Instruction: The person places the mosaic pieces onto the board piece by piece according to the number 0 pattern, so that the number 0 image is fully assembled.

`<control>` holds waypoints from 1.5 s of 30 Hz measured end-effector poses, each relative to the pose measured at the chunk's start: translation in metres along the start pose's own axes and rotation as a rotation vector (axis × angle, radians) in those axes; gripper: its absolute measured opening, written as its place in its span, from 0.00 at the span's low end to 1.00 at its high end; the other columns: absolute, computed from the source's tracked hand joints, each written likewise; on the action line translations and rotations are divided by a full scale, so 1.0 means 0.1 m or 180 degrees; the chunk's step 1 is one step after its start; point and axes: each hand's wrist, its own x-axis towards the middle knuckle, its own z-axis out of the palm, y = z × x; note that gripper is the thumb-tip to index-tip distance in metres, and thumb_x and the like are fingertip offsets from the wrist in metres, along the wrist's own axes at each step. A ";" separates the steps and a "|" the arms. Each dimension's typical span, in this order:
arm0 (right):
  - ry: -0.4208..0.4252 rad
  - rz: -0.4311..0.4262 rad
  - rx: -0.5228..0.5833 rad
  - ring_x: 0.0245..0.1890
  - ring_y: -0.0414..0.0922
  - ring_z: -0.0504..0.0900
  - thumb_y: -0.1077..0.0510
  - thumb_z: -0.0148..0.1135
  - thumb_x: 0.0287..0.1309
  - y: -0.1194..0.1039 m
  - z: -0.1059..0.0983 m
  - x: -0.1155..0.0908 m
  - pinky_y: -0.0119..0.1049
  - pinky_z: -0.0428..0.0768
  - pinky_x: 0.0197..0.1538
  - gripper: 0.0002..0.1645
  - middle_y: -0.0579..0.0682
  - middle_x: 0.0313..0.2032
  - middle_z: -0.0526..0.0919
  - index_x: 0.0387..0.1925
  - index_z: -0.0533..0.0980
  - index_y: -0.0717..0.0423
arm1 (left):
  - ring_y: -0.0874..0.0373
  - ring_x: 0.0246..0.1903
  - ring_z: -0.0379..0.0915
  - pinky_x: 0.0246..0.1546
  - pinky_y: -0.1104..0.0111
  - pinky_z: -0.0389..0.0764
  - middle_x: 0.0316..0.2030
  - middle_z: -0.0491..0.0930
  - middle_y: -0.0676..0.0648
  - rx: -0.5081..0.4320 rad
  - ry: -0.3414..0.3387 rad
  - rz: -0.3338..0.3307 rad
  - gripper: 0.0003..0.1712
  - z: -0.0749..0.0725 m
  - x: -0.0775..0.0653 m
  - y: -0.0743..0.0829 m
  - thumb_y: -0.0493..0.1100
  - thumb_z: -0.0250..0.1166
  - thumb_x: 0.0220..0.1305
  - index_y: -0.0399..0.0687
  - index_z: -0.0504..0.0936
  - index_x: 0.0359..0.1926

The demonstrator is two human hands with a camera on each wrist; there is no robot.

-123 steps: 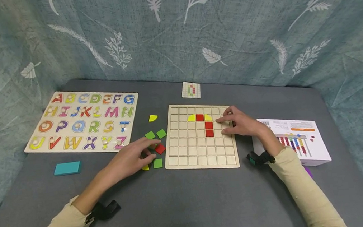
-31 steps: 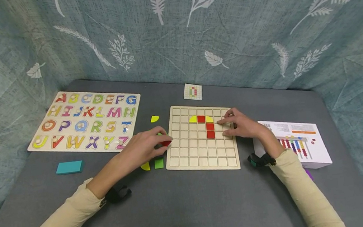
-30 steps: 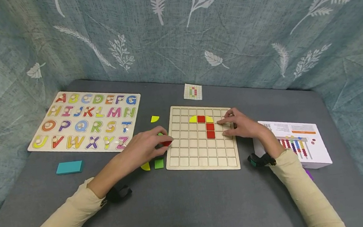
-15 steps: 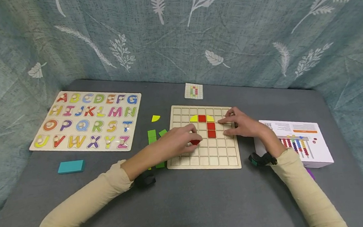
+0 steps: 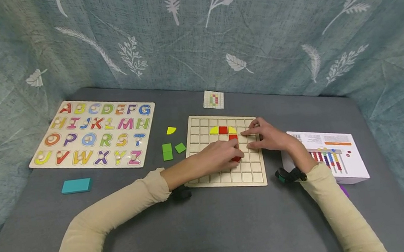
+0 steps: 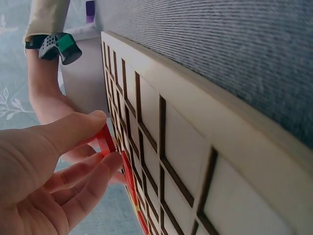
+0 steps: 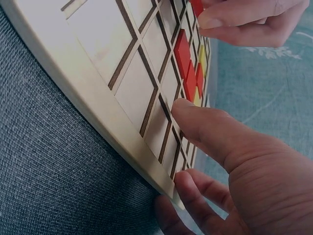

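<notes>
Over the wooden grid board, my left hand pinches a red square tile between thumb and fingers. In the left wrist view this tile is tilted, close to the board's surface. My right hand rests at the board's right edge, thumb and a finger touching the top. On the board, a red square sits between two yellow quarter-circles, a left one and a right one. Below the right one lies another red square; the left hand hides what is under it in the head view.
Green squares and a yellow quarter-circle lie left of the board. A pattern card is behind it. An alphabet board and teal block stand left, a white box right.
My left hand, earlier over the loose tiles, has picked up a red square and carried it rightward over the board. The right hand has stayed at the board's right edge.
</notes>
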 end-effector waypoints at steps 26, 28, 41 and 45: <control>0.0011 -0.0019 -0.0052 0.44 0.51 0.66 0.56 0.64 0.61 0.00 -0.01 0.01 0.42 0.66 0.45 0.26 0.60 0.52 0.64 0.60 0.75 0.58 | 0.61 0.30 0.67 0.31 0.72 0.70 0.38 0.78 0.47 -0.0313 0.0082 0.0003 0.10 0.01 0.02 -0.03 0.42 0.62 0.65 0.45 0.82 0.45; 0.0006 0.0004 -0.0037 0.44 0.52 0.66 0.57 0.64 0.61 -0.01 -0.01 0.00 0.42 0.66 0.45 0.26 0.60 0.53 0.64 0.60 0.75 0.58 | 0.61 0.29 0.67 0.31 0.72 0.70 0.38 0.77 0.47 -0.0303 0.0113 0.0063 0.09 0.01 0.01 -0.04 0.41 0.61 0.66 0.46 0.83 0.45; 0.0015 -0.0010 -0.0023 0.43 0.51 0.65 0.56 0.64 0.61 -0.02 0.00 -0.01 0.42 0.65 0.44 0.26 0.61 0.52 0.64 0.60 0.75 0.59 | 0.60 0.33 0.70 0.35 0.71 0.73 0.40 0.77 0.46 -0.0367 0.0113 0.0116 0.10 0.03 -0.01 -0.05 0.40 0.65 0.64 0.46 0.85 0.45; 0.0015 -0.0026 -0.0028 0.43 0.51 0.65 0.56 0.64 0.61 -0.01 0.00 -0.01 0.41 0.65 0.44 0.25 0.60 0.51 0.64 0.60 0.75 0.59 | 0.60 0.33 0.70 0.35 0.71 0.72 0.40 0.77 0.47 -0.0355 0.0085 0.0086 0.10 0.03 -0.02 -0.05 0.39 0.66 0.63 0.47 0.85 0.46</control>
